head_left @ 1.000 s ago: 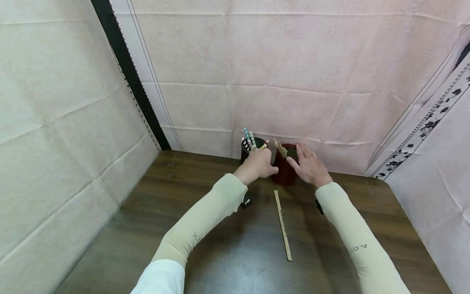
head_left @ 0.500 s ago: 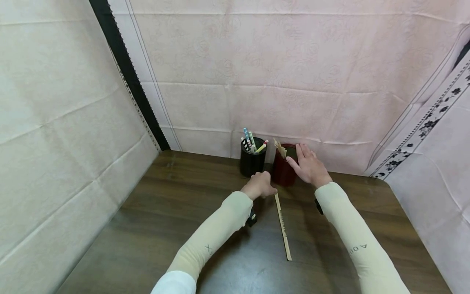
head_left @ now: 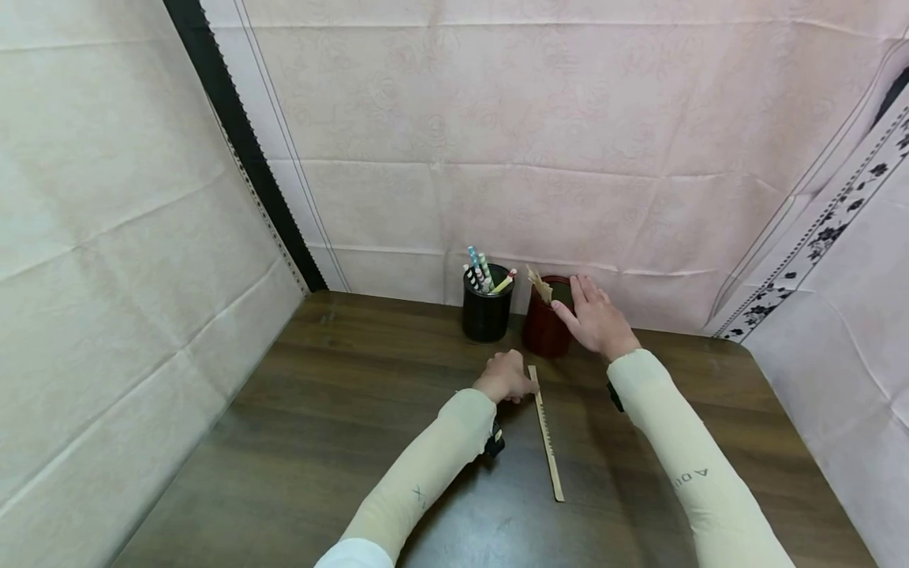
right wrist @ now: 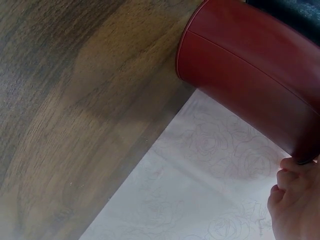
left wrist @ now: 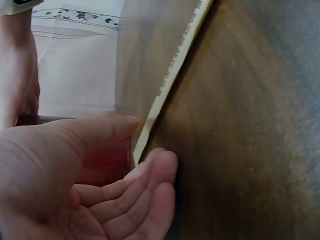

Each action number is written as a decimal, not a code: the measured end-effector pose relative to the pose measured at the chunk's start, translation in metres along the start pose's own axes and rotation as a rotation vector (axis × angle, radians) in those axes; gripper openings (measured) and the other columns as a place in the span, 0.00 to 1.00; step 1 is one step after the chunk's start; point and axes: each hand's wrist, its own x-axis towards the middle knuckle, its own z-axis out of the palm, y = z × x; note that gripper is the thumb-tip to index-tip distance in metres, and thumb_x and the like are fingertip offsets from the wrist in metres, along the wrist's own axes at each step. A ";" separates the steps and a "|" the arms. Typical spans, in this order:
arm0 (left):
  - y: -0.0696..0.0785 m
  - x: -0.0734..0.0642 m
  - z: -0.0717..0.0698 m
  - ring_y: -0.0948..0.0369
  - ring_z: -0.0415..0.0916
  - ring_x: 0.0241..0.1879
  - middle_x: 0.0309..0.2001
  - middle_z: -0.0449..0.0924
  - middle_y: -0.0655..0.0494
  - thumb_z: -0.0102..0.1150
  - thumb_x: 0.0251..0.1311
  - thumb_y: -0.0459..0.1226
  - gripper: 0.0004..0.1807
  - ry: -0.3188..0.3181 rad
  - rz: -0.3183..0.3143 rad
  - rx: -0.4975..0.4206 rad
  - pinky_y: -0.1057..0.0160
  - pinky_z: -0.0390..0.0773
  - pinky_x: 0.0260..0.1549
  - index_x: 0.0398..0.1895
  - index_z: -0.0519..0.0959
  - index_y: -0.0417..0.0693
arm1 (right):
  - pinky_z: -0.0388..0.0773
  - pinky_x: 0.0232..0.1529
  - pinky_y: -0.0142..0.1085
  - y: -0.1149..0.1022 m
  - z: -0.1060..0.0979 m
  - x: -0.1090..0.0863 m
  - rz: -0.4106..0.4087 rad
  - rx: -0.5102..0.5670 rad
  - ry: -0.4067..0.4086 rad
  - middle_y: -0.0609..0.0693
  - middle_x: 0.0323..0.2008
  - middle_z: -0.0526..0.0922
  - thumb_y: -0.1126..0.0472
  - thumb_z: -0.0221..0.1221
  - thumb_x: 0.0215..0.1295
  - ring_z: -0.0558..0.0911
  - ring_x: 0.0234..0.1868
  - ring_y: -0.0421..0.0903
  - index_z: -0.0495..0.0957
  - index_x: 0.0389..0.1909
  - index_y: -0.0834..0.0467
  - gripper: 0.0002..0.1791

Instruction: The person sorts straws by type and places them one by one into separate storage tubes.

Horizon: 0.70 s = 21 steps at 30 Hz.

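On the table lies a thin pale wooden strip [head_left: 545,442] with dark marks along one edge. My left hand [head_left: 506,377] is at its far end; in the left wrist view the thumb and bent fingers stand on either side of that end with a gap between them. A dark red pen cup [head_left: 546,330] stands just beyond, light brown flat pieces poking from its mouth. My right hand [head_left: 599,319] rests on the cup's right rim, fingers extended, thumb near the front of the mouth. In the right wrist view its fingertips meet the rim of the red cup [right wrist: 250,65].
To the left of the red cup stands a black pen cup [head_left: 486,315] holding several patterned pencils [head_left: 480,272]. Both cups are near the back edge of the brown wooden table [head_left: 319,442], close to a pale cloth backdrop [head_left: 554,118].
My left hand has drawn back from the black cup toward me, down to the wooden strip's far end. The right hand has stayed at the red cup.
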 end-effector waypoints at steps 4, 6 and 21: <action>0.011 -0.017 -0.005 0.56 0.82 0.20 0.18 0.85 0.51 0.73 0.64 0.47 0.19 0.025 -0.019 -0.015 0.63 0.76 0.18 0.20 0.81 0.46 | 0.40 0.86 0.58 0.001 0.000 0.001 -0.001 -0.004 0.005 0.67 0.86 0.38 0.28 0.29 0.81 0.41 0.87 0.65 0.37 0.84 0.68 0.52; 0.015 -0.020 -0.004 0.57 0.83 0.20 0.19 0.84 0.51 0.74 0.63 0.48 0.19 0.046 -0.027 -0.003 0.63 0.75 0.18 0.22 0.80 0.48 | 0.41 0.86 0.58 0.002 -0.001 0.001 -0.002 -0.008 0.007 0.68 0.86 0.38 0.28 0.29 0.81 0.41 0.87 0.65 0.38 0.84 0.68 0.53; 0.026 -0.015 -0.001 0.60 0.79 0.16 0.16 0.81 0.54 0.72 0.66 0.46 0.15 0.082 -0.096 0.082 0.62 0.77 0.19 0.28 0.79 0.49 | 0.41 0.86 0.59 0.000 0.001 0.000 -0.005 0.005 0.010 0.67 0.86 0.38 0.28 0.30 0.81 0.40 0.87 0.65 0.37 0.84 0.68 0.53</action>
